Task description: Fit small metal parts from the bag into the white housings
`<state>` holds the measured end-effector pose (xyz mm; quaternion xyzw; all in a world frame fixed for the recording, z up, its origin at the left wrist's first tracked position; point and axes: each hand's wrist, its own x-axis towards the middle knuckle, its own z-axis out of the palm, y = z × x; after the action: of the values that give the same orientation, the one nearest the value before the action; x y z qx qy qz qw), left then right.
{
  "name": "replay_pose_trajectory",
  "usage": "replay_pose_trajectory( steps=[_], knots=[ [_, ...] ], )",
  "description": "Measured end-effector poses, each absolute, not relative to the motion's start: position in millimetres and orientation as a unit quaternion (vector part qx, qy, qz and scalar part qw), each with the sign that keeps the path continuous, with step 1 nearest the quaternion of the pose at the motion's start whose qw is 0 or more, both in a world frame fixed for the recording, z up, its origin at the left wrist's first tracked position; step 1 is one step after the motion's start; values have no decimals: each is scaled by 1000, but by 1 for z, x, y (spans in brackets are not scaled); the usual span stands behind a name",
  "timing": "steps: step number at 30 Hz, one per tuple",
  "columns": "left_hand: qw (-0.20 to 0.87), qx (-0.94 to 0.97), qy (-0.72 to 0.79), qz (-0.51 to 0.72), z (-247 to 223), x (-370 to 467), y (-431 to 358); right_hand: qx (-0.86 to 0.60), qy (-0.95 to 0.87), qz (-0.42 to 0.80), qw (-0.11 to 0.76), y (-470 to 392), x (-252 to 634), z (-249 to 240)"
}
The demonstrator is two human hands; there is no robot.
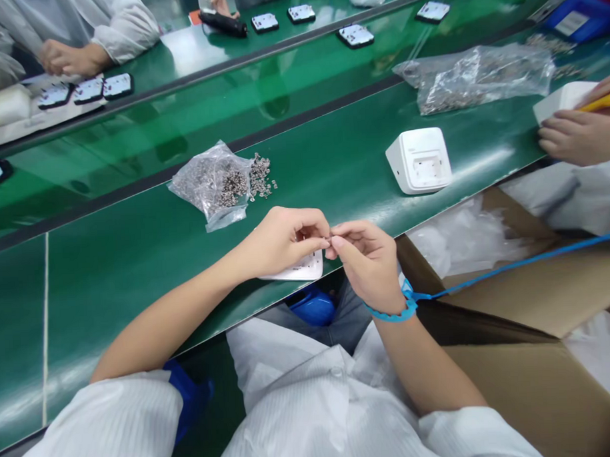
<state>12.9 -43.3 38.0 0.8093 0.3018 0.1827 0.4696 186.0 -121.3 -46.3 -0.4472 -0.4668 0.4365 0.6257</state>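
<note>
My left hand and my right hand meet fingertip to fingertip near the bench's front edge. Pinched between them is a small metal part, mostly covered by the fingers, so its exact shape is unclear. A white plastic housing lies on the bench beneath my left hand, largely hidden by it. Beyond my left hand, a clear plastic bag of small metal pieces lies on its side, with loose metal pieces spilled at its mouth. A blue band circles my right wrist.
Another white housing stands to the right. Farther back lies a larger clear bag. A co-worker's hands hold a white housing at right. A blue cord runs over open cardboard boxes. Black-edged units sit across the line.
</note>
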Motion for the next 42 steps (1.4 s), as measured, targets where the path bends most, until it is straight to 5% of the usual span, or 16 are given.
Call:
replay_pose_trajectory(
  steps=[13,21,26,34,42],
  knots=[
    [167,902,246,314,11,17,-49,-407,-375,554,622,-112,181,-41],
    [229,910,229,259,31,14,-47,-410,-378,543,628,-100,191,-50],
    [268,902,255,223,36,7,-36,-460,-469,423,624,-95,193,-50],
    [227,894,376,91,18,5,-19,-439,-777,143,427,-94,193,-56],
    [200,902,382,19,8,7,-21,-442,-778,127,427,-90,193,-57]
  ],
)
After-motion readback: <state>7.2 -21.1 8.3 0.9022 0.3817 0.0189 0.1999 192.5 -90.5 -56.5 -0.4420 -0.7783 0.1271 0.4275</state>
